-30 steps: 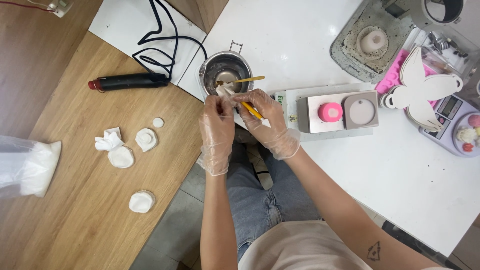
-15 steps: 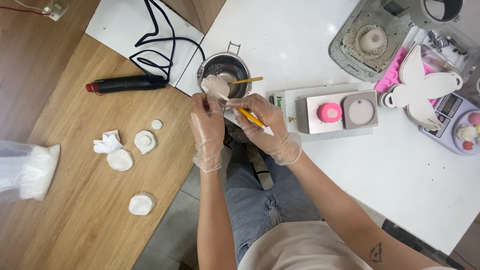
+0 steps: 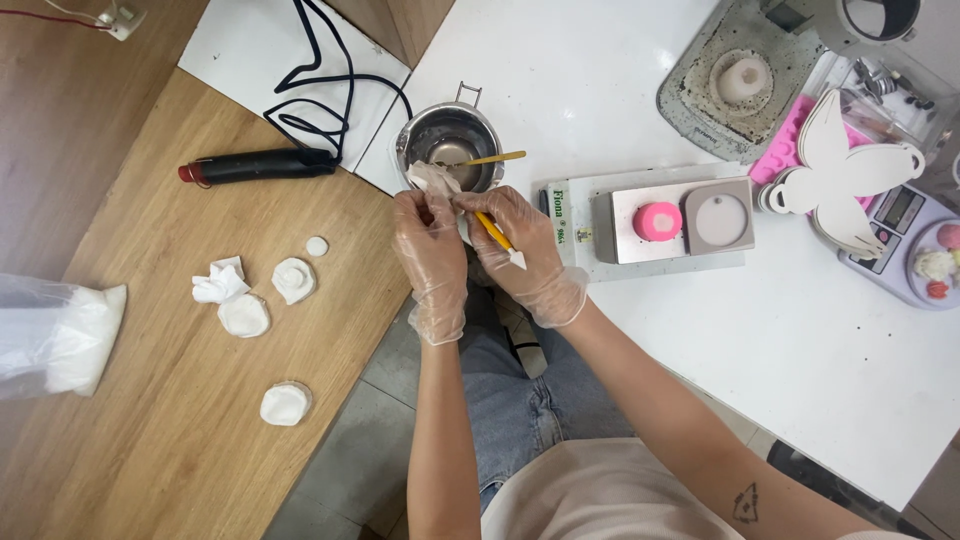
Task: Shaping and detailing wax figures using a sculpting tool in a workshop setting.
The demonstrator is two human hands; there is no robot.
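Your two gloved hands meet over the gap between a wooden table and a white table, your knees in blue jeans below. Your left hand [image 3: 432, 255] pinches a thin, pale, crumpled wax sheet [image 3: 434, 181] between thumb and fingertips, holding it just at the near rim of a small steel melting pot [image 3: 450, 142]. Your right hand [image 3: 524, 255] also touches the sheet, its fingers closed around a yellow sculpting tool with a white tip [image 3: 501, 239], which points back toward you.

The steel pot stands near the white table's [image 3: 800, 350] left edge; inside lies a gold-coloured spoon [image 3: 480, 159] over some pale contents. To your right sits a grey block holding a pink round mould [image 3: 659, 221] and a grey round lid [image 3: 723, 219]. Open white surface lies nearer you on the right.

On the wooden table [image 3: 150, 430] to your left lie several white wax flower pieces [image 3: 244, 314], with a black heat tool [image 3: 258, 165] beyond them.
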